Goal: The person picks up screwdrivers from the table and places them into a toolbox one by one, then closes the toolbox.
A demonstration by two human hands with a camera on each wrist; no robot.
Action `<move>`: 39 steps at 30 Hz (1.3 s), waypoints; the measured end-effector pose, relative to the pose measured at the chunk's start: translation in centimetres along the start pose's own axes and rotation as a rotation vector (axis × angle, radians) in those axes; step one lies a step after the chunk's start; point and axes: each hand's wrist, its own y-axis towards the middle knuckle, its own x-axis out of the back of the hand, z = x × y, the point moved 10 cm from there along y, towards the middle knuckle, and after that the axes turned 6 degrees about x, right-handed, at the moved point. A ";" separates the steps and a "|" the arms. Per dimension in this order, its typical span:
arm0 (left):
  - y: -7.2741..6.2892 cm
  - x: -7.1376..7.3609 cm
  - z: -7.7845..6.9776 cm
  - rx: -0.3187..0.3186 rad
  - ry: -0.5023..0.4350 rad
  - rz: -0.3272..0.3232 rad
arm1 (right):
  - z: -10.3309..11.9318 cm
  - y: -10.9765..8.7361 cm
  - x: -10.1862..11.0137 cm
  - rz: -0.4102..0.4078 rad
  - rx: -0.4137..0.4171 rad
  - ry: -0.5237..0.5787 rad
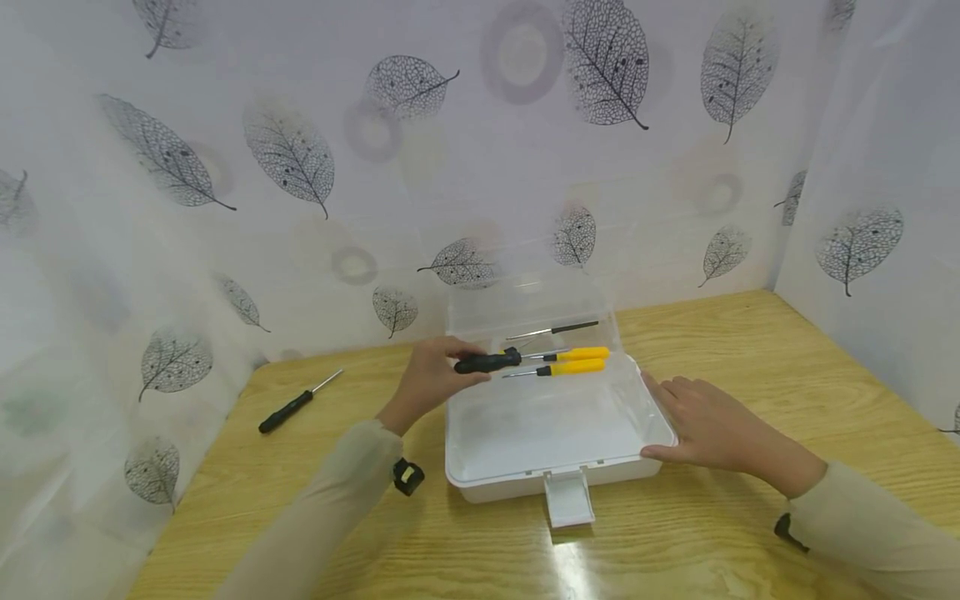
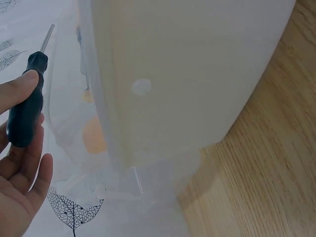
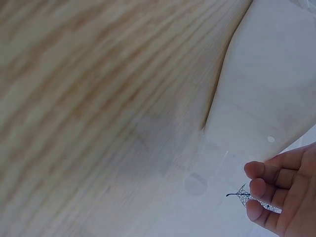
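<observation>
A tool seems about to be laid in the white box (image 1: 540,433): fingers of the left hand (image 1: 431,375) pinch a black-handled screwdriver (image 1: 486,363) over its 10 o'clock side, while those of the right hand (image 1: 712,427) hold its wall at 3 o'clock. Next probably calls for lowering beside the yellow-handled screwdrivers (image 1: 581,367) towards 12 o'clock, then loosening.

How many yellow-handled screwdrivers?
2, both in the white box: the rear yellow screwdriver and the front yellow screwdriver beside it. The left hand may hide more.
</observation>
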 end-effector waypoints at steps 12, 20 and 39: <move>0.2 -0.7 0.4 0.026 0.053 0.015 | 0.0 0.0 0.0 0.008 -0.006 0.001; 0.3 -1.0 0.8 0.040 0.067 0.018 | 0.1 0.0 0.1 -0.004 -0.003 0.001; 0.5 -1.8 1.1 0.063 0.147 0.036 | 0.1 0.0 0.2 -0.032 0.013 -0.010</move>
